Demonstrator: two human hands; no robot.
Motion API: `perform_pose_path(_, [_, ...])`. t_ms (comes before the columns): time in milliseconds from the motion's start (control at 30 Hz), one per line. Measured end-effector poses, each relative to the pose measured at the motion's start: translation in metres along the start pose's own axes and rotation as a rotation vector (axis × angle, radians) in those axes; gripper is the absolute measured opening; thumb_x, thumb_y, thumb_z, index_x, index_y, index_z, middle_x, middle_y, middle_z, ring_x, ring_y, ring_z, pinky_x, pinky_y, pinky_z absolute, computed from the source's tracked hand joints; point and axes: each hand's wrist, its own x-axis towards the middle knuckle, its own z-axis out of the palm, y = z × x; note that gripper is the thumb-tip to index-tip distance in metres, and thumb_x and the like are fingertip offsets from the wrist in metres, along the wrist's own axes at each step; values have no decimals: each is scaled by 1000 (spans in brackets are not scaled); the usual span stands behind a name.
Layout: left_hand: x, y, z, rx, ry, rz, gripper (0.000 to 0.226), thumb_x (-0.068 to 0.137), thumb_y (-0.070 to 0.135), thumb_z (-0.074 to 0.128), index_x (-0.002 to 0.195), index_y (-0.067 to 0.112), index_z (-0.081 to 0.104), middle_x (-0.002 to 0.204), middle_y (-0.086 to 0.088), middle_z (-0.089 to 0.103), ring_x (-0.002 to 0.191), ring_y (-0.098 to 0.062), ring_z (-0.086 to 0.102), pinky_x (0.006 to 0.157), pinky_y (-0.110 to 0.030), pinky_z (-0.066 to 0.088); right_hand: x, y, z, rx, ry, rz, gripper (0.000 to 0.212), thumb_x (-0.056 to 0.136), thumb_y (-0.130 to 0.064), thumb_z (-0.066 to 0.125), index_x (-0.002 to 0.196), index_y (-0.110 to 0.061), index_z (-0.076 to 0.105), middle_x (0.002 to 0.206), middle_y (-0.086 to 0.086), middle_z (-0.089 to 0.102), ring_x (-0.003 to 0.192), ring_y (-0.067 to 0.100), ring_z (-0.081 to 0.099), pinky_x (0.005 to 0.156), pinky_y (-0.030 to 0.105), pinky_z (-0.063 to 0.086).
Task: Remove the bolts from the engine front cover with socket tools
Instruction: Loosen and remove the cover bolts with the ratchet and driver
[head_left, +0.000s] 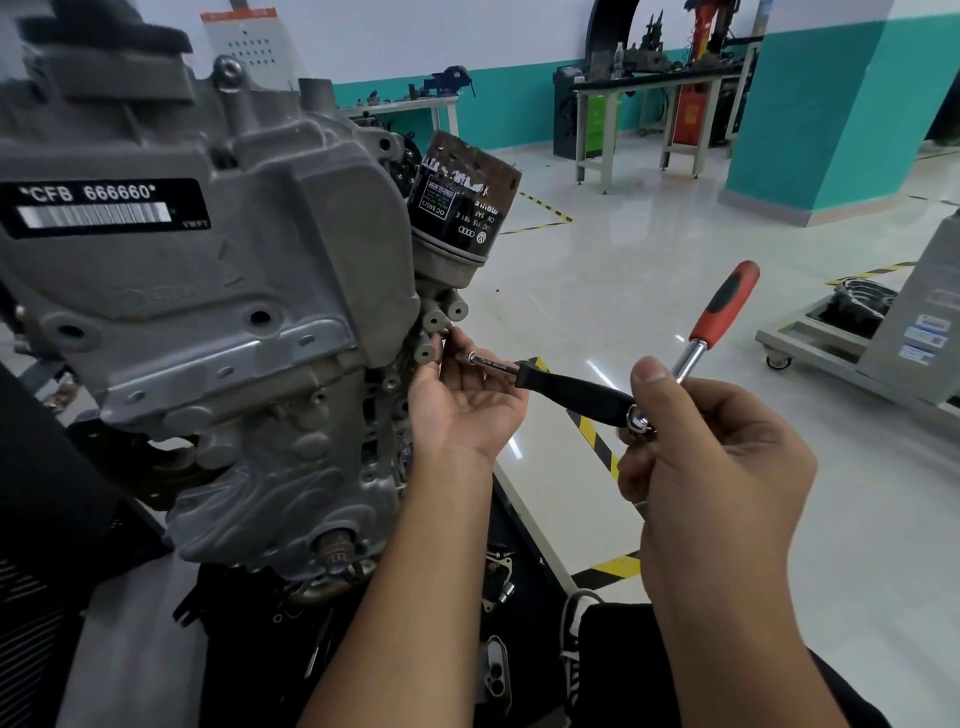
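The grey engine front cover (218, 291) fills the left half of the view, with a black label reading CFB 666660. My right hand (711, 467) grips the head of a ratchet (696, 343) whose red and black handle points up to the right. A black extension bar with a chrome socket tip (498, 370) runs from the ratchet head leftward to the cover's right edge. My left hand (467, 400) is palm up under the socket tip, fingers at the cover's edge beside the grey bosses (441, 322). Whether a bolt sits in the socket is hidden.
A black oil filter (462, 208) sticks out above my left hand. Loose parts lie on the dark tray (498, 670) below the engine. Glossy floor with yellow-black tape (592, 431) spreads right; workbenches (654, 104) stand at the back and a wheeled stand (852, 343) at far right.
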Motion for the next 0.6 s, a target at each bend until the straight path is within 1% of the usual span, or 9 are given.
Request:
perform_pose_path(67, [1,-1,0,32,33,10,10,86,26,71,82,17,74,74,9,71,49,-11,60,57,-23,52,0,0,0,22,2,1,23,77,-33,84,70,-15,71,58,1,64,44,18,53,44,22,41])
perform_pose_path(133, [2,-1,0,42,52,6,10,81,25,73,76,16,74,69,8,68,50,-11,57,56,-20,46,0,0,0,32,1,-3,22,78,-33,84,70,-16,72,59,1,64,46,19,56,44,22,41])
perform_pose_path(200, [3,-1,-1,30,62,3,9,71,22,75,70,14,71,65,6,64,46,-12,57,56,-21,44,0,0,1,27,-3,-7,21,78,-34,83,70,-17,72,59,1,63,45,19,54,44,23,42])
perform_pose_path(267, [3,0,-1,30,61,3,12,64,22,76,67,13,68,63,5,62,45,-13,58,59,-21,43,-1,1,3,18,-12,-15,21,78,-35,82,71,-18,73,58,2,62,42,19,51,43,25,42])
perform_pose_path(300, [3,0,-1,31,58,3,12,63,22,76,67,13,67,63,4,61,44,-13,58,61,-21,44,-2,2,4,11,-17,-20,20,79,-35,82,72,-18,74,58,2,62,41,19,51,43,26,42])
perform_pose_path(333, [3,-1,-2,32,58,5,12,65,22,75,68,14,67,63,4,61,44,-12,58,63,-21,44,-2,2,5,4,-19,-24,19,79,-35,81,73,-19,74,59,2,63,41,20,51,43,26,43])
perform_pose_path(433, [5,-2,-3,31,66,18,14,82,26,72,75,15,66,61,3,63,42,-12,58,61,-23,49,-3,5,8,-22,-21,-33,19,80,-35,80,73,-19,74,58,5,63,41,19,54,44,25,44])
perform_pose_path(600, [5,-1,-4,14,42,20,15,82,26,73,74,14,67,65,4,62,43,-11,58,53,-19,48,-4,12,11,-70,-32,-42,20,88,-29,80,78,-14,72,61,8,66,44,20,61,44,25,47])
